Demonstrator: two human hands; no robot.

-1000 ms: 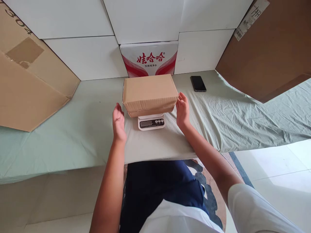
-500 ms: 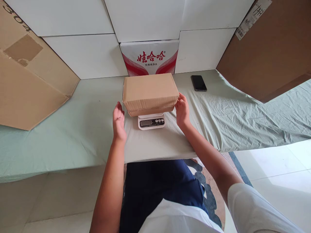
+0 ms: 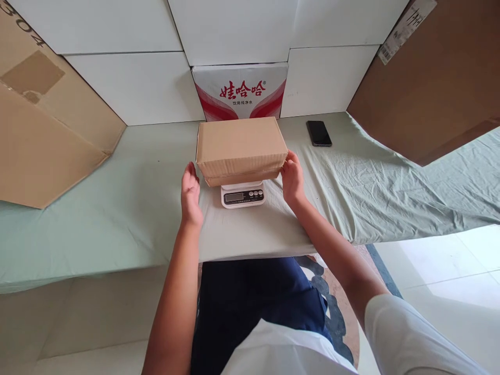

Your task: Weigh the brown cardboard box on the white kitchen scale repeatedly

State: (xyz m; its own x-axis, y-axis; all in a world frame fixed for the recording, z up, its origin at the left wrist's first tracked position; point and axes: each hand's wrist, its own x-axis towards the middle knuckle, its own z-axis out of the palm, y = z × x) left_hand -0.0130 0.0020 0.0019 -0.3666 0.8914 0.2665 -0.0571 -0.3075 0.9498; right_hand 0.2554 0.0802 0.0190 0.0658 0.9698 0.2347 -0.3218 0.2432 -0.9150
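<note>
Item 1: plain brown corrugated cardboard box (image 3: 241, 147), closed, oblong. We find it resting on a small white digital kitchen scale (image 3: 242, 195), which it overhangs on both sides, so that only the scale's front strip with display and buttons shows. Box and scale stand near the middle of the surface (image 3: 128, 208), which is draped in a pale green creased cloth.

Item 2: our left hand (image 3: 190, 194). Grip apart, palm turned toward the box's left end, fingers straight; it stands just beside the lower left corner of the box, and we cannot tell whether the fingertips touch it.

Item 3: our right hand (image 3: 292, 178). Grip apart, fingers curled at the box's lower right corner and touching it, though not clamped on it. The box lies between the two hands.

Item 4: white carton with red characters and red swooshes (image 3: 240, 92), upright against the white wall panels, directly behind the box.

Item 5: black smartphone (image 3: 319, 133), flat on the cloth, to the right of the box and well apart from it.

Item 6: large brown cardboard sheets, one at the left edge (image 3: 47, 135), one at the upper right (image 3: 433, 83).
</note>
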